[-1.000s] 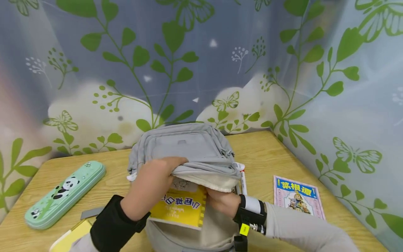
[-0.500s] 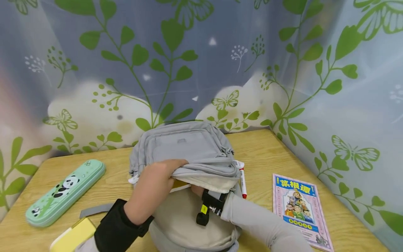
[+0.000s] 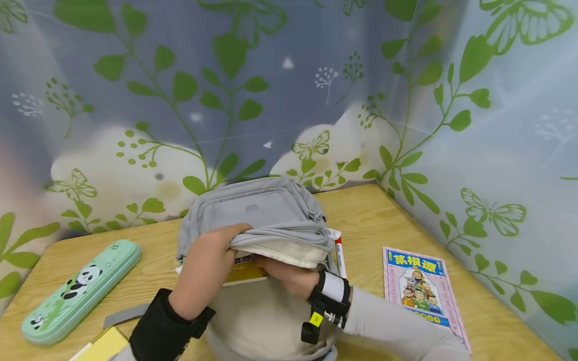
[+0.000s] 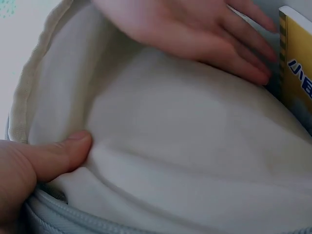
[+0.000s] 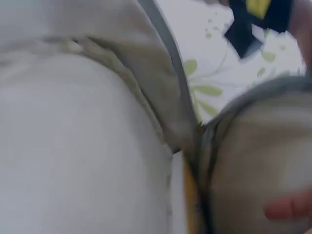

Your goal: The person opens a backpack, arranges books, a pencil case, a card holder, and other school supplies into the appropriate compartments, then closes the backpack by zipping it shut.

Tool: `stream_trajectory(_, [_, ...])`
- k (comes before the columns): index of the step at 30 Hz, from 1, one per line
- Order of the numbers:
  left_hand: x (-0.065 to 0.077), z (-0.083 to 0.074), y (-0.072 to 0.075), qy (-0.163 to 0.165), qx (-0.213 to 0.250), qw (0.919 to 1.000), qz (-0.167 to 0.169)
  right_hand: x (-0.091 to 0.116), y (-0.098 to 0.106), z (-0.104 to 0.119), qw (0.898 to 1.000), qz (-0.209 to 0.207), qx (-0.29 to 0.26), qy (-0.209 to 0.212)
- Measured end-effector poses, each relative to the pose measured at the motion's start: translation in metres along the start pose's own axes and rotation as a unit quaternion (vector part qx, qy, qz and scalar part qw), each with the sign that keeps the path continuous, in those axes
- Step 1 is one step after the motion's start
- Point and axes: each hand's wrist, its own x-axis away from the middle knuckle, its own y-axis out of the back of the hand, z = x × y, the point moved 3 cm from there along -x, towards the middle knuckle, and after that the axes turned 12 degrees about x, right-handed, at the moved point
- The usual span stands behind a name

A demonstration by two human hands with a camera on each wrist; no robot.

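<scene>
The bag (image 3: 253, 208) lies in the middle of the counter (image 3: 361, 210), grey outside and pale cream inside, with its mouth turned to the near side. Within the mouth, under the raised flap, is the book (image 3: 246, 272), of which only a yellow-brown part with dark letters can be seen in the head view. In the left wrist view it stands at the right side, partly cut by the border.

The left hand (image 3: 212, 265) grasps the edge of the flap and holds it up, and in its wrist view the thumb presses on the cream lining (image 4: 165, 126). The right hand (image 3: 291, 277) reaches inside the bag from the right. Its fingers are released and rather straight in the left wrist view, with the tips just beside the book. The right wrist view is blurred and shows only a small part of a finger.

Against the right side of the bag is a red and white marker (image 3: 340, 255). Farther to the right lies a pink and blue booklet (image 3: 417, 288), its near part covered by the right sleeve (image 3: 393, 316). On the left, a green pencil case (image 3: 83, 291) with pandas lies slanted. Between it and the left wristband (image 3: 158, 328) are a grey strap (image 3: 124, 315) and, nearer, a yellow object (image 3: 104, 346). Behind the counter hangs a leaf-patterned cloth (image 3: 271, 115).
</scene>
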Motion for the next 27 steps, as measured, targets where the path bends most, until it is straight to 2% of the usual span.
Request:
stream_trajectory(1, [0.000, 0.001, 0.000, 0.005, 0.001, 1.0000, 0.002, 0.018, -0.003, 0.037, 0.993, 0.015, 0.113, -0.018])
stream_trajectory(2, [0.000, 0.002, 0.000, 0.008, 0.001, 1.0000, 0.005, 0.030, -0.003, 0.054, 0.979, 0.053, 0.198, -0.016])
stream_trajectory(3, [0.000, 0.003, 0.000, 0.010, -0.001, 0.9999, 0.005, 0.039, -0.002, 0.062, 0.954, 0.094, 0.285, -0.006])
stream_trajectory(4, [0.000, 0.004, 0.000, 0.014, -0.002, 0.9999, 0.007, 0.046, 0.001, 0.064, 0.923, 0.133, 0.361, 0.005])
stream_trajectory(5, [0.000, 0.004, -0.001, 0.016, -0.004, 0.9998, 0.010, 0.057, 0.005, 0.071, 0.894, 0.170, 0.415, 0.025])
stream_trajectory(6, [0.000, 0.004, -0.002, 0.020, -0.003, 0.9997, 0.013, 0.068, 0.011, 0.077, 0.869, 0.192, 0.454, 0.047])
stream_trajectory(7, [0.001, 0.004, -0.003, 0.021, -0.005, 0.9996, 0.016, 0.080, 0.018, 0.082, 0.851, 0.211, 0.478, 0.054])
stream_trajectory(8, [0.002, 0.004, -0.004, 0.020, -0.007, 0.9996, 0.019, 0.092, 0.027, 0.086, 0.847, 0.225, 0.480, 0.042])
stream_trajectory(10, [0.004, 0.004, -0.006, 0.013, -0.013, 0.9996, 0.020, 0.111, 0.048, 0.090, 0.854, 0.216, 0.472, 0.029])
stream_trajectory(13, [0.007, 0.004, -0.009, 0.000, -0.025, 0.9995, 0.019, 0.129, 0.089, 0.091, 0.873, 0.166, 0.459, 0.006])
stream_trajectory(14, [0.008, 0.005, -0.009, -0.001, -0.026, 0.9995, 0.020, 0.133, 0.105, 0.089, 0.876, 0.143, 0.460, -0.004])
stream_trajectory(16, [0.010, 0.005, -0.011, -0.001, -0.029, 0.9994, 0.017, 0.136, 0.135, 0.079, 0.880, 0.102, 0.463, -0.029])
stream_trajectory(17, [0.011, 0.005, -0.012, 0.002, -0.029, 0.9994, 0.019, 0.137, 0.149, 0.071, 0.878, 0.082, 0.469, -0.046])
stream_trajectory(19, [0.015, 0.004, -0.014, 0.008, -0.028, 0.9993, 0.023, 0.140, 0.175, 0.050, 0.868, 0.052, 0.486, -0.089])
stream_trajectory(21, [0.019, 0.003, -0.018, 0.000, -0.033, 0.9992, 0.023, 0.144, 0.194, 0.023, 0.849, 0.036, 0.508, -0.143])
stream_trajectory(22, [0.021, 0.003, -0.020, -0.004, -0.035, 0.9991, 0.023, 0.147, 0.202, 0.010, 0.836, 0.032, 0.521, -0.171])
stream_trajectory(25, [0.026, 0.002, -0.025, -0.018, -0.036, 0.9989, 0.021, 0.156, 0.214, -0.027, 0.799, 0.041, 0.544, -0.253])
stream_trajectory(27, [0.027, 0.002, -0.027, -0.023, -0.037, 0.9989, 0.019, 0.160, 0.213, -0.044, 0.783, 0.050, 0.547, -0.291])
